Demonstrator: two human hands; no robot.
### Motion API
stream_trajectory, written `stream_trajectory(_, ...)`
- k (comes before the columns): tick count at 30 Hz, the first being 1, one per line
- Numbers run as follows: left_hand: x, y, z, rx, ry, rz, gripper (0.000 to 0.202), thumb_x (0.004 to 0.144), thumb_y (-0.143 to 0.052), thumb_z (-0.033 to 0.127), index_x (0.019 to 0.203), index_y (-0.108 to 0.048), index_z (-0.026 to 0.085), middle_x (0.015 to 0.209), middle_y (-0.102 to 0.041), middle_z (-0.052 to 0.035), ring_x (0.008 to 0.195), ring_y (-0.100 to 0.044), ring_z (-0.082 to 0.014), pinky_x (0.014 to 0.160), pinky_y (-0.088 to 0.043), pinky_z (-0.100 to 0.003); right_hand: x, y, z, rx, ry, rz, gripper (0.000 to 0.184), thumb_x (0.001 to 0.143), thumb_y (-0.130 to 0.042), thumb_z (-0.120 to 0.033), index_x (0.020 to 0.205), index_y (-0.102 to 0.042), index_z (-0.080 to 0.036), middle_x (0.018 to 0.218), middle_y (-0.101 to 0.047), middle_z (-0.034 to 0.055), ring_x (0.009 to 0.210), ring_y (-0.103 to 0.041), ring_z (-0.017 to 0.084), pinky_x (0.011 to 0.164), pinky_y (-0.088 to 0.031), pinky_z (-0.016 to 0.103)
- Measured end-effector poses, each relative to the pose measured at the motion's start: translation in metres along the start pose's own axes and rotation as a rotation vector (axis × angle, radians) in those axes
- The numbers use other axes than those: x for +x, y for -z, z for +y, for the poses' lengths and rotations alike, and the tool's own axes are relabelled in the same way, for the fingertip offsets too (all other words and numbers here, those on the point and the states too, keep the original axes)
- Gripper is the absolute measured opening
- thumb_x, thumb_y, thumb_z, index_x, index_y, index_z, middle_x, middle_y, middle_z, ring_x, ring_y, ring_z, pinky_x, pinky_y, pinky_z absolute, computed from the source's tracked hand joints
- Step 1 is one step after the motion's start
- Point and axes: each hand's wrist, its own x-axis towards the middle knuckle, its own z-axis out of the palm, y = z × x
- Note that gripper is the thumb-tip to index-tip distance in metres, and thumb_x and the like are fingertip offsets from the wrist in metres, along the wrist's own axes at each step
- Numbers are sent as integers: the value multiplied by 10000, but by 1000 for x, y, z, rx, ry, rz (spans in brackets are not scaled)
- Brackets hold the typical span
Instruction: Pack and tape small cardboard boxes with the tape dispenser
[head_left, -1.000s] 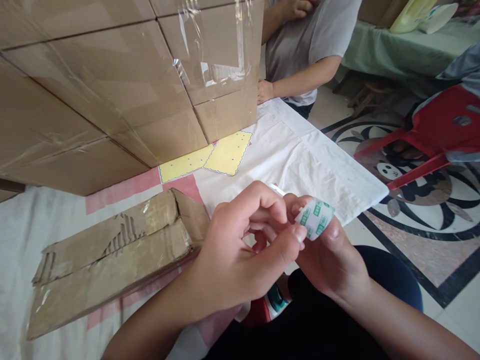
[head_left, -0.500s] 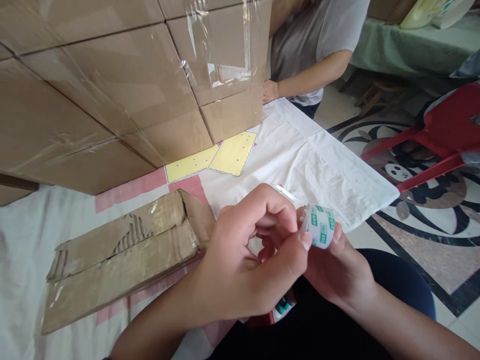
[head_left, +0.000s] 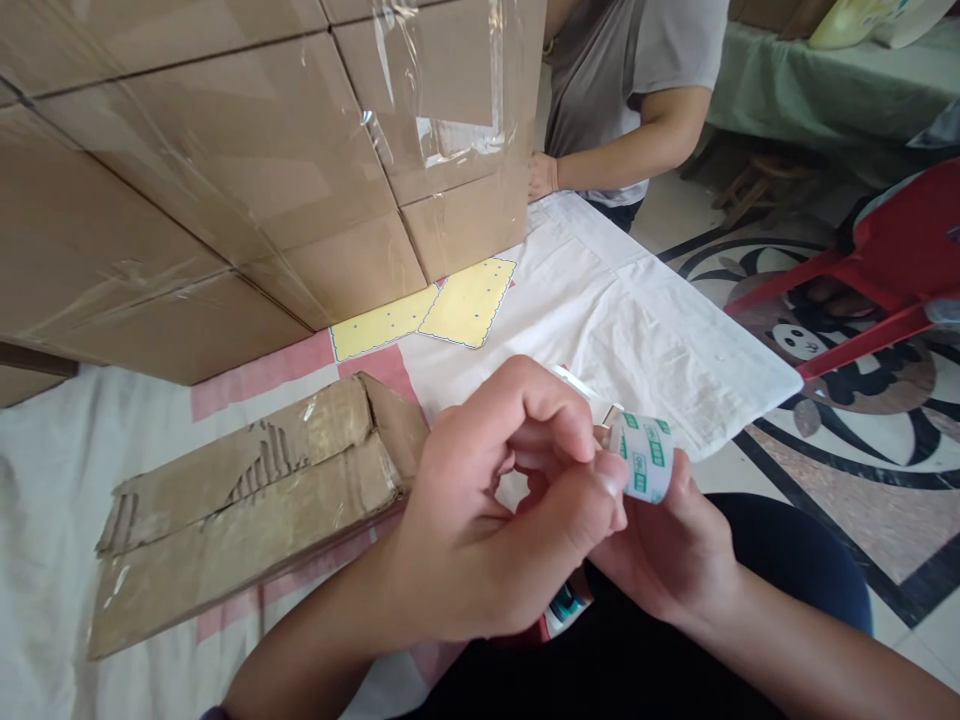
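A small white roll of tape with green print (head_left: 643, 458) sits in my right hand (head_left: 675, 555), the thumb against its right end and the fingers curled beneath. My left hand (head_left: 495, 520) is closed, with its thumb and forefinger pinched together at the roll's left rim. What lies between those two fingertips is hidden. Just above the pinch, a thin pale edge (head_left: 611, 414) stands out beside the roll. Behind my left hand, part of a white object (head_left: 574, 382) shows on the table. Below the hands, a red, white and teal item (head_left: 561, 610) is partly covered.
Large taped cardboard boxes (head_left: 225, 180) tower over the table's far left. A flattened, torn carton (head_left: 247, 520) lies nearer, and yellow scalloped cards (head_left: 469, 305) lie by the boxes. Across the white cloth (head_left: 645, 300), a person's hand (head_left: 543, 176) rests against the boxes. A red chair (head_left: 900, 250) stands right.
The roll has turned a little in my right hand, and a thin pale edge now shows at its upper left. My left fingertips have shifted slightly right, still pinched.
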Motion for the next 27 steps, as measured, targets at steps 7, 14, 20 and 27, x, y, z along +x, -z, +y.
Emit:
stream_trajectory(7,-1,-1,-1,56,-83,45,187,934,-584,130,869,-458,252,641,-508,73,487,-477,-67,453,-425,-218,-2,0,1,95,-15,-23,340,942,-529,-558,862,-586,-232,619,-504,-9,591,-565,163,650,-540,298)
stream_trajectory(14,0,10,13,676,-167,3,102,855,-609,135,905,-568,213,649,-511,58,493,-433,-59,448,-387,-193,-8,3,0,304,-187,62,386,878,-643,-601,910,-687,-219,682,-555,9,608,-510,145,648,-493,285)
stream_trajectory(20,-1,12,20,889,-248,-100,47,845,-612,144,869,-607,185,607,-512,75,476,-404,-47,487,-369,-191,-10,5,2,318,-223,93,321,858,-690,-571,797,-698,-255,656,-583,7,613,-551,168,665,-504,315)
stream_trajectory(27,-3,13,17,946,-213,-125,75,848,-595,123,791,-593,172,573,-506,73,473,-420,-48,470,-304,-214,-7,7,7,326,-216,58,254,890,-684,-516,851,-732,-270,656,-592,-4,610,-576,156,727,-538,315)
